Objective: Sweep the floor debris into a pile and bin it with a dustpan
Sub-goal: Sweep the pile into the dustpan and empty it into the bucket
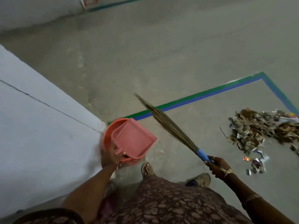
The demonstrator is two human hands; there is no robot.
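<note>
Dustpan (134, 139) on bin (106, 136) in left fingers (111, 150), broom (169, 125) in right fingers (216, 159).

Green-blue tape (202, 95), white wall (40, 126)

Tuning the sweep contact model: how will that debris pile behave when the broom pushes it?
Probably light and loose: the debris pile looks like dry leaves and foil wrappers, so it should slide but scatter easily. Stray wrappers lying apart suggest pieces break away. The broom has long thin bristles, likely flexing under load.
</note>
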